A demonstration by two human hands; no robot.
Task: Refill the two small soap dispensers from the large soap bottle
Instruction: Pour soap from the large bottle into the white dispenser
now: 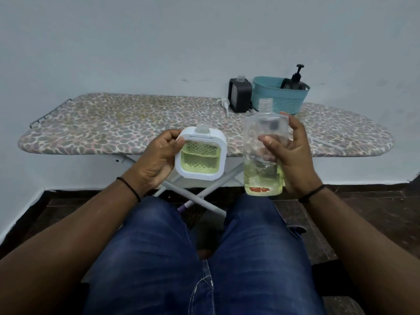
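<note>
Holding the white dispenser (pixel 201 153), mostly green-filled, in your left hand (pixel 156 159), your right hand (pixel 293 160) grips the uncapped large bottle (pixel 263 153) upright. Black dispenser (pixel 240 94) likely remains.

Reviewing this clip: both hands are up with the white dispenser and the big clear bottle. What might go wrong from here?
Both the white dispenser in the left hand and the large bottle in the right hand are uncapped and held in mid-air over the jeans, so a tilt or a missed pour may spill soap. The dispenser's neck looks narrow. It already looks mostly full, so it may overflow.
</note>
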